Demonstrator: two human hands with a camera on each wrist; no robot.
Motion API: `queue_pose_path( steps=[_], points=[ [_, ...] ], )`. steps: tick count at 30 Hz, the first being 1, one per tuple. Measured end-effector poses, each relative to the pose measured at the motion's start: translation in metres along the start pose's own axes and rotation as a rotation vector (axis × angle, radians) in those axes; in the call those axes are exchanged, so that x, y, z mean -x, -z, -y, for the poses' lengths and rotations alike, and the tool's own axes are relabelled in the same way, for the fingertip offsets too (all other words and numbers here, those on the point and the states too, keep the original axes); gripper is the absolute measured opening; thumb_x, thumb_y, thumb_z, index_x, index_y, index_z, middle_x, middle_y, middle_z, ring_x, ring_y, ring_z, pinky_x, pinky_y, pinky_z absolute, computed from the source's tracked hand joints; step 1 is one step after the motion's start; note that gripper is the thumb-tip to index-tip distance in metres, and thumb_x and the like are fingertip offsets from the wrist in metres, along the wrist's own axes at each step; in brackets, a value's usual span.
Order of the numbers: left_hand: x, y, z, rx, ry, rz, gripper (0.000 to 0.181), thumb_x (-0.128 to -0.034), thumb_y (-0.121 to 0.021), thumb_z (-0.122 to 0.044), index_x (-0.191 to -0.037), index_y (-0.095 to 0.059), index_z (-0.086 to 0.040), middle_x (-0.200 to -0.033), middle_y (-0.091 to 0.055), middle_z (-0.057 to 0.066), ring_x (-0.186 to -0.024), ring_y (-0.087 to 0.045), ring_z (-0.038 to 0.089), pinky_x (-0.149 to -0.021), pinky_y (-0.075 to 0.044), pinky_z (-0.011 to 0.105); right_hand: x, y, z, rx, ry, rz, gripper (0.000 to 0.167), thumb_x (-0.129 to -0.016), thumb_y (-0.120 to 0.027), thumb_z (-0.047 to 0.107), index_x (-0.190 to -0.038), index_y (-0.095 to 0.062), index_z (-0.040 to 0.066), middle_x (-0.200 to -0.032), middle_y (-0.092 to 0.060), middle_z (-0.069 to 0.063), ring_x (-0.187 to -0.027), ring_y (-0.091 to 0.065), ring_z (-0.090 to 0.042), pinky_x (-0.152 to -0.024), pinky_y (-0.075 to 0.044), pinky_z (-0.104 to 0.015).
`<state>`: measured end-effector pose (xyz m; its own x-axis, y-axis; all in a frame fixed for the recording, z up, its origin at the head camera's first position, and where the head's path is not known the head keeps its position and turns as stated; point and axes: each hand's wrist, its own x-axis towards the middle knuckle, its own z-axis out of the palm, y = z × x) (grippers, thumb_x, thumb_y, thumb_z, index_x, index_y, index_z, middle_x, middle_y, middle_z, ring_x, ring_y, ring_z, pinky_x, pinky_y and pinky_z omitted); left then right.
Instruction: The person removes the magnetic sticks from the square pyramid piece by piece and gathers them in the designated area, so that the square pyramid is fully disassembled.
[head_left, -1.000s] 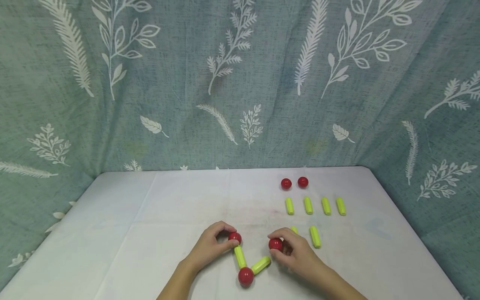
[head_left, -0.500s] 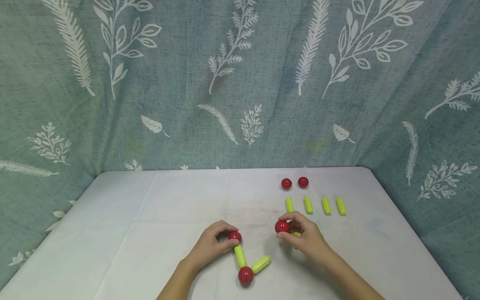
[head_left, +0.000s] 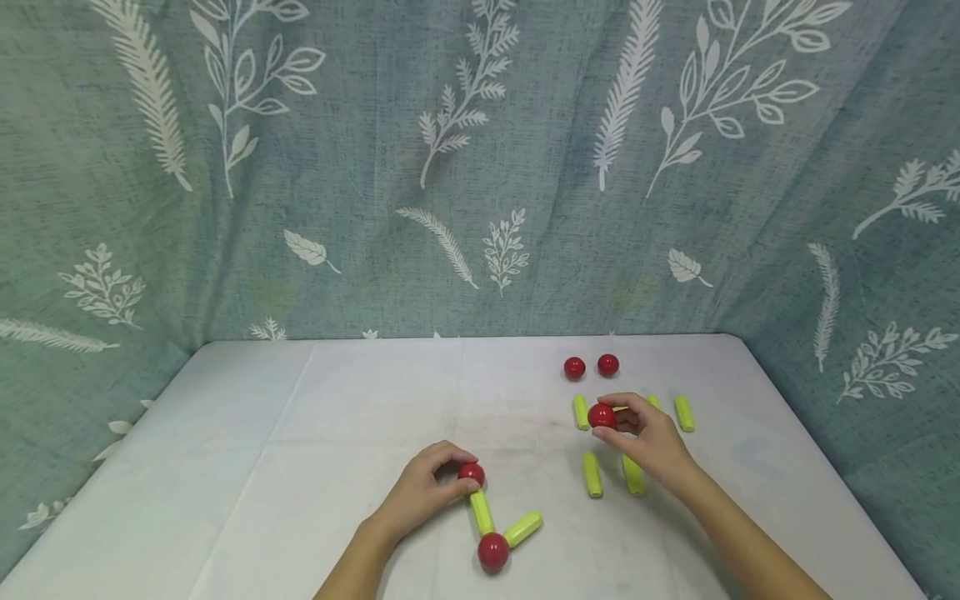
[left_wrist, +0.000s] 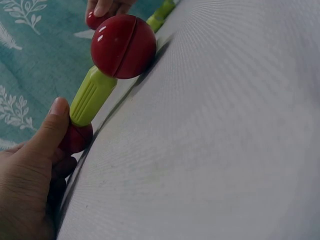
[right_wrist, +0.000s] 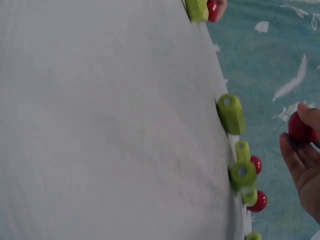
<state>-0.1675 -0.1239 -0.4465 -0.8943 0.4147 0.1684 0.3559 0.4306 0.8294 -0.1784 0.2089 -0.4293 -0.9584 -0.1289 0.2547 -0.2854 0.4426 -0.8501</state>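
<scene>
In the head view my left hand (head_left: 423,492) pinches a small red ball (head_left: 472,472) at the far end of a lime-green rod (head_left: 482,512). That rod runs to a nearer red ball (head_left: 492,551), from which a second green rod (head_left: 523,528) angles out to the right. My right hand (head_left: 652,442) holds another red ball (head_left: 602,416) between thumb and fingers, over the loose rods. The left wrist view shows the thumb of my left hand (left_wrist: 32,165) against its ball. In the right wrist view the held red ball (right_wrist: 301,129) appears raised off the white surface.
Two red balls lie near the back edge, a left one (head_left: 574,368) and a right one (head_left: 608,364). Several loose green rods are on the right, one (head_left: 592,475) in the nearer row and one (head_left: 684,413) in the farther row. A patterned curtain (head_left: 360,167) hangs behind the white table (head_left: 337,408).
My right hand has carried its red ball away from the joined rods, back and to the right, over the loose rods. My left hand has stayed in place on its ball.
</scene>
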Motion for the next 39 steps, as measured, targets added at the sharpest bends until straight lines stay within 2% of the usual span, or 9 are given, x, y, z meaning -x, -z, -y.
queue_pose_path(
  steps=[8, 12, 19, 21, 24, 28, 39],
  points=[
    [-0.004, -0.009, 0.029, 0.010, 0.037, -0.007, 0.032, -0.0772, -0.076, -0.027, -0.106, -0.065, -0.017, -0.101, -0.063, -0.012, -0.100, -0.055, 0.009, -0.095, -0.045, 0.027, -0.015, 0.017, -0.014, 0.094, -0.042, -0.048, 0.042, -0.081, -0.075, 0.016, -0.117, -0.057, 0.004, -0.111, -0.061, -0.015, -0.089, -0.064, -0.020, -0.074, -0.052, -0.015],
    [-0.004, -0.009, 0.033, 0.013, 0.031, -0.008, 0.033, -0.0758, -0.075, -0.034, -0.104, -0.065, -0.022, -0.099, -0.062, -0.015, -0.099, -0.055, 0.007, -0.095, -0.045, 0.027, -0.024, 0.027, -0.021, 0.152, -0.059, -0.071, 0.042, -0.083, -0.074, 0.017, -0.119, -0.057, 0.003, -0.113, -0.061, -0.016, -0.090, -0.063, -0.023, -0.071, -0.051, -0.014],
    [-0.004, -0.008, 0.033, 0.018, 0.021, -0.005, 0.033, -0.0755, -0.075, -0.036, -0.103, -0.065, -0.023, -0.099, -0.062, -0.015, -0.098, -0.056, 0.008, -0.094, -0.045, 0.027, -0.041, 0.044, -0.034, 0.193, -0.161, -0.071, 0.048, -0.088, -0.069, 0.027, -0.126, -0.052, 0.003, -0.121, -0.056, -0.019, -0.099, -0.061, -0.029, -0.073, -0.049, -0.014],
    [-0.004, -0.008, 0.033, 0.020, 0.020, -0.004, 0.032, -0.0755, -0.075, -0.036, -0.103, -0.065, -0.023, -0.099, -0.062, -0.015, -0.099, -0.056, 0.008, -0.094, -0.045, 0.027, -0.046, 0.047, -0.038, 0.212, -0.179, -0.076, 0.049, -0.088, -0.068, 0.028, -0.127, -0.051, 0.003, -0.122, -0.056, -0.019, -0.101, -0.060, -0.030, -0.075, -0.050, -0.018],
    [-0.004, -0.008, 0.033, 0.024, 0.018, -0.005, 0.032, -0.0756, -0.075, -0.036, -0.103, -0.065, -0.022, -0.099, -0.062, -0.015, -0.099, -0.056, 0.008, -0.094, -0.045, 0.027, -0.054, 0.052, -0.045, 0.232, -0.204, -0.088, 0.051, -0.090, -0.066, 0.029, -0.130, -0.049, 0.002, -0.124, -0.055, -0.021, -0.104, -0.058, -0.033, -0.082, -0.053, -0.031],
    [-0.004, -0.008, 0.033, 0.019, 0.020, -0.011, 0.033, -0.0758, -0.075, -0.037, -0.104, -0.065, -0.023, -0.100, -0.062, -0.015, -0.100, -0.056, 0.007, -0.096, -0.045, 0.027, -0.067, 0.055, -0.053, 0.217, -0.259, -0.095, 0.053, -0.092, -0.063, 0.030, -0.133, -0.046, 0.001, -0.126, -0.053, -0.023, -0.112, -0.053, -0.036, -0.093, -0.048, -0.047],
    [-0.003, -0.008, 0.032, 0.017, 0.017, -0.007, 0.034, -0.0758, -0.074, -0.038, -0.104, -0.065, -0.022, -0.100, -0.062, -0.016, -0.100, -0.056, 0.008, -0.094, -0.045, 0.027, -0.085, 0.059, -0.070, 0.227, -0.411, -0.058, 0.052, -0.093, -0.061, 0.025, -0.134, -0.044, 0.000, -0.138, -0.043, -0.027, -0.131, -0.036, -0.043, -0.105, -0.034, -0.055]
  ],
)
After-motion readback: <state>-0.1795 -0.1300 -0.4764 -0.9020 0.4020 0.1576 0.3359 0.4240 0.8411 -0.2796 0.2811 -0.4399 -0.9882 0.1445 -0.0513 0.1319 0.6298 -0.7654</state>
